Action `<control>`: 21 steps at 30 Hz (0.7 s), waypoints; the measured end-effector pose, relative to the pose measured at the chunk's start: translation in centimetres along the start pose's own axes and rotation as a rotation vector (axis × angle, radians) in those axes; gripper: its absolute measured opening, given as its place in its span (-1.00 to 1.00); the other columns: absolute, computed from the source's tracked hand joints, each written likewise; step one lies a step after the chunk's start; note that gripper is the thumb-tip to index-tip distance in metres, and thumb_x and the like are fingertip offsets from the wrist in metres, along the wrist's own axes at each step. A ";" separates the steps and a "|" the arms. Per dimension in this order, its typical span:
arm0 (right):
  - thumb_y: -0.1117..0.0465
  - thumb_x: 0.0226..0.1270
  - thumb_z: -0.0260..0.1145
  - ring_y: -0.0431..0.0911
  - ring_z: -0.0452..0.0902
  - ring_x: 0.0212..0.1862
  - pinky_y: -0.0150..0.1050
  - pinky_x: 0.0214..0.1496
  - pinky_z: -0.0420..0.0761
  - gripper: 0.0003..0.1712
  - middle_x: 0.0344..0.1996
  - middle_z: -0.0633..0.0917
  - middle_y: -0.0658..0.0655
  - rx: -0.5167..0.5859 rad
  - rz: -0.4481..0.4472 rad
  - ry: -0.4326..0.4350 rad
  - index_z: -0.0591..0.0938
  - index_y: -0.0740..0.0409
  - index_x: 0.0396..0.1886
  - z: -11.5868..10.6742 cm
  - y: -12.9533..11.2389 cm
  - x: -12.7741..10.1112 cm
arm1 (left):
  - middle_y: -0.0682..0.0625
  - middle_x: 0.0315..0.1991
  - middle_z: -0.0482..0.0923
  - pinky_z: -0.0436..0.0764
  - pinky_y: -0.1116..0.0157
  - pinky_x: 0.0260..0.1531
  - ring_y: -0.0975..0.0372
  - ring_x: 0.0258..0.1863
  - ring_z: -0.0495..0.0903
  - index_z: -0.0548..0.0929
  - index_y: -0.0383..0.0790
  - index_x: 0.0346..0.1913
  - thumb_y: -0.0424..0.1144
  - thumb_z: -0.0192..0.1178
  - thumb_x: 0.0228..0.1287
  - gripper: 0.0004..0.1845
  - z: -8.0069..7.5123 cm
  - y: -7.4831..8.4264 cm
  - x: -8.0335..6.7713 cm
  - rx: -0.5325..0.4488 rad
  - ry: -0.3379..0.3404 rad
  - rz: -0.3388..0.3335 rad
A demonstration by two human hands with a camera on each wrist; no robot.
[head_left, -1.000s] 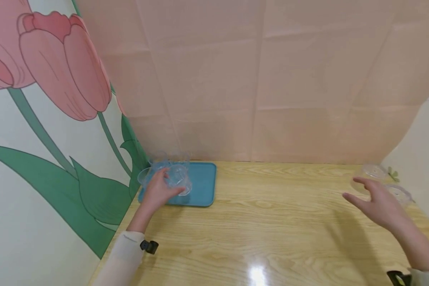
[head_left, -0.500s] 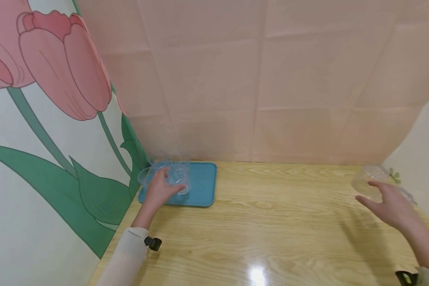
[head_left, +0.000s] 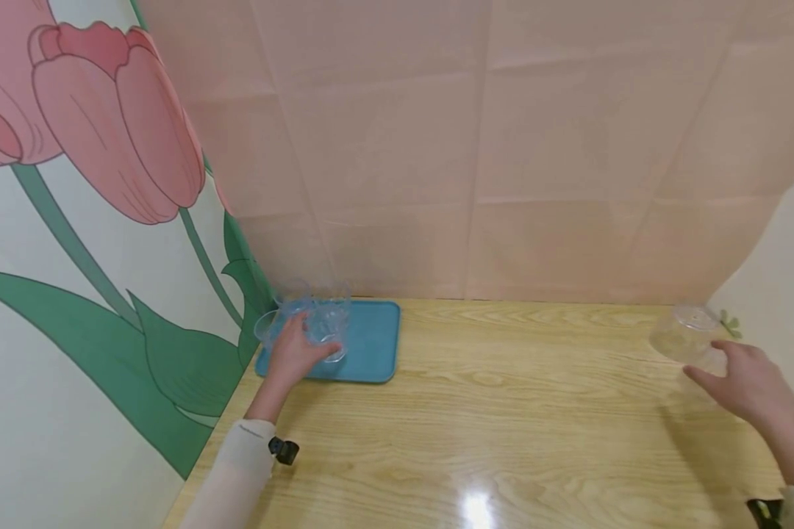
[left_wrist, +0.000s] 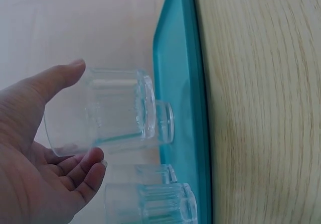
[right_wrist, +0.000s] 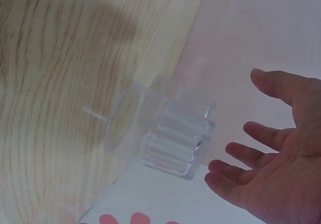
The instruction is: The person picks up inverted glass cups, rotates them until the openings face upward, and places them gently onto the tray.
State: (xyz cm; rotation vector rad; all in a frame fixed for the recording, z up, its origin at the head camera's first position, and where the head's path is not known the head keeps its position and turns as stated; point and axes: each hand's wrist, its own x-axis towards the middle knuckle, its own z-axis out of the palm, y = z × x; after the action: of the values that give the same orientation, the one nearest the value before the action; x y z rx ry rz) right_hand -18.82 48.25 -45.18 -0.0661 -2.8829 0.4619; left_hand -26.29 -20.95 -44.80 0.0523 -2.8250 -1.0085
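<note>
Over the near part of a blue tray (head_left: 377, 342), my left hand (head_left: 295, 356) holds a clear glass (left_wrist: 118, 108) between thumb and fingers. Its base points down, and in the left wrist view it looks raised a little above the tray. Several more clear glasses (left_wrist: 165, 204) stand on the tray, partly hidden by the hand. At the far right my right hand (head_left: 744, 382) has its thumb and fingers spread, holding nothing. Beside it an upside-down clear glass (right_wrist: 173, 138) rests on the table, with a second glass (right_wrist: 195, 101) behind; the fingers look apart from them.
The wood-look table (head_left: 503, 397) spans between the hands. A pink sheet (head_left: 423, 184) hangs behind it. A wall with painted tulips (head_left: 115, 125) borders the left, and a white wall (head_left: 767, 286) the right.
My right hand has moved right and toward me, staying spread beside the upside-down glasses. The glass in my left hand has turned more upright over the tray; that hand has barely shifted.
</note>
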 end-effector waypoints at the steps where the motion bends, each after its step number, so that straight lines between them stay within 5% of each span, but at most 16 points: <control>1: -0.07 0.46 0.27 0.68 0.12 0.12 0.54 0.06 0.26 -0.11 0.06 0.25 0.82 -0.013 0.011 0.002 0.26 0.75 0.21 0.0 0.2 0.0 | -0.32 0.36 0.34 0.52 -0.19 0.14 -0.19 0.28 0.45 0.19 -0.29 0.53 0.14 0.52 0.07 0.10 0.0 -0.1 0.0 0.003 0.000 -0.002; 21: -0.18 0.42 0.25 0.69 0.05 0.13 0.53 0.03 0.32 0.10 0.09 0.10 0.86 -0.035 0.198 -0.082 0.05 0.72 0.37 0.5 4.0 0.7 | -0.35 0.37 0.34 0.47 -0.22 0.18 -0.23 0.29 0.42 0.21 -0.30 0.53 0.18 0.53 0.03 0.12 0.9 -1.0 0.4 0.050 0.014 -0.009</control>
State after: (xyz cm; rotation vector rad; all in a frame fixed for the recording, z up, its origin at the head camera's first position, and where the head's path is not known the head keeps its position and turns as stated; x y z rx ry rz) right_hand -19.56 51.91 -46.75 -0.3495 -2.9786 0.4589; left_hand -26.83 -21.19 -46.03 0.0773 -2.8396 -0.9353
